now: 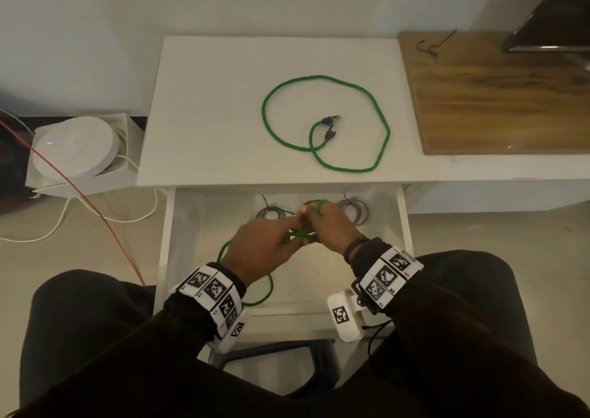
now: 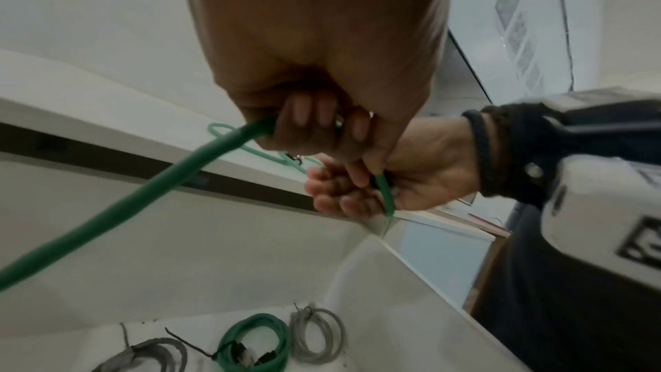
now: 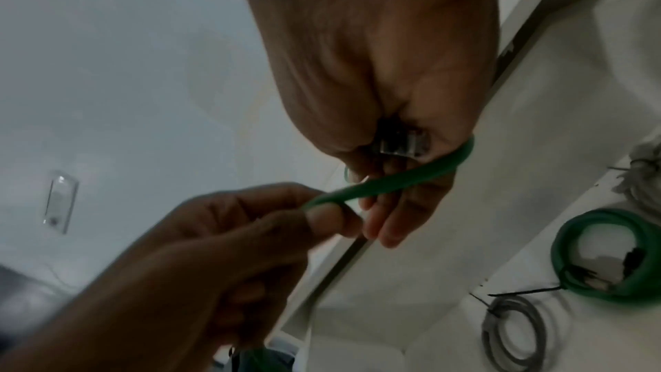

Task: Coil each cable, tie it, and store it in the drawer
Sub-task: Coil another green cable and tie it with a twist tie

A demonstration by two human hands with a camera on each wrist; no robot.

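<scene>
Over the open drawer (image 1: 166, 242), both hands work one green cable (image 1: 269, 286). My left hand (image 1: 268, 242) curls its fingers round the cable (image 2: 143, 194), which trails down to the left. My right hand (image 1: 327, 224) grips the other part, with a loop (image 1: 314, 204) over its fingers and a clear plug (image 3: 400, 143) tucked in the palm. A short stretch of the cable (image 3: 393, 180) runs between the two hands. A second green cable (image 1: 384, 130) lies loose on the white table top (image 1: 207, 114), with both plugs inside its loop.
Tied coils lie at the back of the drawer: a green coil (image 2: 254, 344) between two grey coils (image 2: 318, 333) (image 2: 150, 355). A wooden board (image 1: 495, 104) lies to the right of the table top. A white device in a box (image 1: 73, 146) and a red wire (image 1: 95, 210) are on the left.
</scene>
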